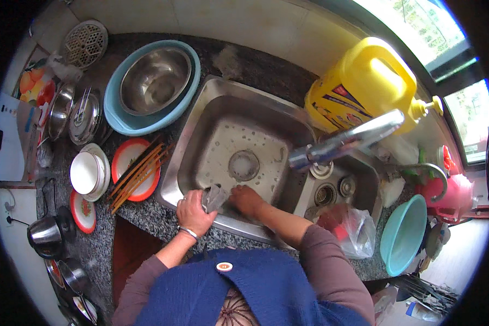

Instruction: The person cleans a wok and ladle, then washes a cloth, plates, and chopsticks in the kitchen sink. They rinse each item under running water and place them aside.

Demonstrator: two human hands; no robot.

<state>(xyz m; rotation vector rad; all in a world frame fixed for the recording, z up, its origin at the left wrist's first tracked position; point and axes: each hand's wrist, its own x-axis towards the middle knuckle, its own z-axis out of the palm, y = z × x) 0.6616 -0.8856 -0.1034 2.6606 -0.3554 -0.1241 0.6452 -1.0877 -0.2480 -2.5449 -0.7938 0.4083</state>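
My left hand [195, 214] is at the near left rim of the stainless steel sink [191, 118], closed on a grey cloth [216, 198]. A bracelet circles that wrist. Right beside the cloth, my right hand [244, 199] reaches down inside the basin near its front wall; its fingertips are partly hidden, so I cannot tell if it holds anything. Water drops and the round drain [243, 165] show on the basin floor. The chrome faucet [346, 140] hangs over the basin's right side.
Left of the sink are a blue basin [111, 98] holding a steel bowl [155, 81], chopsticks [140, 173] across a red-rimmed plate [157, 185], and white bowls [85, 173]. To the right stand a yellow pump jug [362, 81], a small second sink, a plastic bag [358, 234] and a turquoise basin [403, 236].
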